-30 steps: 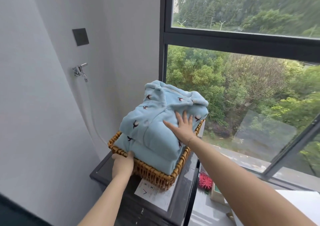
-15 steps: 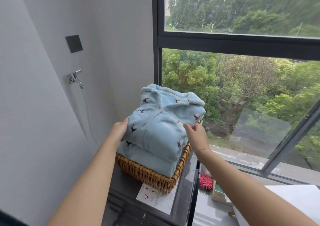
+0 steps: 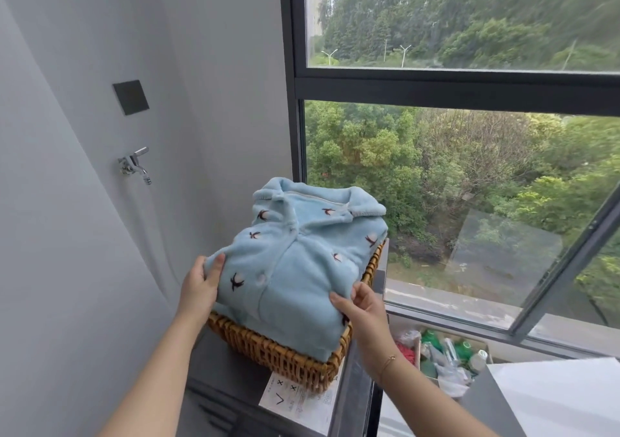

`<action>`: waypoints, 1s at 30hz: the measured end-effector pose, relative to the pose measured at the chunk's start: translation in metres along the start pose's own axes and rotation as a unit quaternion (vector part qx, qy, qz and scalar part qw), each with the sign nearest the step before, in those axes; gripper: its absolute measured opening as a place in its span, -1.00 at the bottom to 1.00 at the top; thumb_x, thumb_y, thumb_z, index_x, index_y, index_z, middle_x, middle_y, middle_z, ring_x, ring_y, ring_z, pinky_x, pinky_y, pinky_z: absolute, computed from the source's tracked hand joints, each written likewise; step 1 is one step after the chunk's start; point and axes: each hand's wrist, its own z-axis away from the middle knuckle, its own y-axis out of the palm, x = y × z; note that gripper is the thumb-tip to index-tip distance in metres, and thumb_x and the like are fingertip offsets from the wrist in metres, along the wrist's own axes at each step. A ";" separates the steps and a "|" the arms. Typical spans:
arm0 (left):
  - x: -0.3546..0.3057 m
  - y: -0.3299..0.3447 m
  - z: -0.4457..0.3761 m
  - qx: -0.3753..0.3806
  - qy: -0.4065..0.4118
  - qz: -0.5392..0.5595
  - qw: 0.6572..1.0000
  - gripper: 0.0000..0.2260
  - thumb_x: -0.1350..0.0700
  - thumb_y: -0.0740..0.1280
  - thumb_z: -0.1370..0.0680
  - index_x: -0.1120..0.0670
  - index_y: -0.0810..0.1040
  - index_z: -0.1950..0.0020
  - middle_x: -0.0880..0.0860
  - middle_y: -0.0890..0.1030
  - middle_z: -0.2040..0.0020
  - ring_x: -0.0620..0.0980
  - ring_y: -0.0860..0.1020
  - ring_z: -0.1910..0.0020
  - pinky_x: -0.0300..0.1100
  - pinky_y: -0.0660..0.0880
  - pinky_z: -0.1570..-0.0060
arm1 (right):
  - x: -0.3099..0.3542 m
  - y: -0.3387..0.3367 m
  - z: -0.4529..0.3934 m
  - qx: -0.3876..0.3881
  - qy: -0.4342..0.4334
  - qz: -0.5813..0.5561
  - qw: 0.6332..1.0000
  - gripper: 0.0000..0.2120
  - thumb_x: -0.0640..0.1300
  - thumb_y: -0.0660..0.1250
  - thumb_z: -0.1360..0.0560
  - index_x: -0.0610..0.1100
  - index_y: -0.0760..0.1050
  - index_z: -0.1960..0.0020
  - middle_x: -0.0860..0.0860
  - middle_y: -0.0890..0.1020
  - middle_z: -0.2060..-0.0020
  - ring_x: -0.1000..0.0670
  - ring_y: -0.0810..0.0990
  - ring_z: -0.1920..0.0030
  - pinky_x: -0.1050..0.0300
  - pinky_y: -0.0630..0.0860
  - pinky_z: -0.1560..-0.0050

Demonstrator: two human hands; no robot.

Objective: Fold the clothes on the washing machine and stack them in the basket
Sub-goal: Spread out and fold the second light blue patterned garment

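Note:
A folded light-blue fleece top (image 3: pixel 302 262) with small dark bird prints lies on top of other blue folded cloth in a wicker basket (image 3: pixel 278 352). The basket stands on the dark washing machine (image 3: pixel 228 379). My left hand (image 3: pixel 201 285) grips the top's near left corner, thumb over the cloth. My right hand (image 3: pixel 362 309) grips its near right corner at the basket's rim. The collar points away from me toward the window.
A white label sheet (image 3: pixel 298 403) lies on the machine under the basket's front. A wall tap (image 3: pixel 134 165) and a dark wall plate (image 3: pixel 131 97) are at left. The window (image 3: pixel 469 84) is straight behind. A box of bottles (image 3: pixel 449 356) sits low right.
My left hand rose from the basket's front rim to the garment's left corner. My right hand slid from flat on top down to the right corner. The view moved closer.

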 end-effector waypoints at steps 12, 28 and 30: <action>-0.051 0.006 -0.051 0.199 -0.228 0.048 0.952 -0.75 -0.01 0.34 -0.56 0.13 0.66 -0.07 0.14 0.68 -0.05 0.07 0.65 -0.01 -0.06 0.53 -0.04 | 0.027 -0.007 -0.064 -0.112 0.072 0.041 0.990 -0.64 0.09 0.29 -0.55 -0.19 0.44 -0.13 -0.07 0.54 0.27 0.03 0.49 0.43 0.21 0.44 0.51; -0.057 0.016 -0.091 0.228 -0.329 0.086 0.912 -0.49 -0.16 0.20 -0.58 0.26 0.58 -0.22 0.24 0.61 -0.17 0.15 0.63 -0.04 -0.01 0.50 -0.12 | 0.113 -0.002 -0.140 -0.068 -0.266 0.327 0.904 -0.95 -0.14 0.31 -0.53 -0.12 0.51 0.09 0.04 0.57 0.25 0.11 0.50 0.28 0.22 0.47 0.23; -0.054 0.024 -0.093 0.237 -0.334 0.097 0.907 -0.55 -0.12 0.25 -0.58 0.21 0.58 -0.24 0.20 0.62 -0.18 0.13 0.63 -0.07 0.00 0.49 -0.14 | 0.127 0.015 -0.163 -0.013 -0.249 0.423 0.871 -0.92 -0.15 0.30 -0.51 -0.10 0.55 0.03 0.04 0.61 0.15 0.07 0.54 0.19 0.12 0.53 0.12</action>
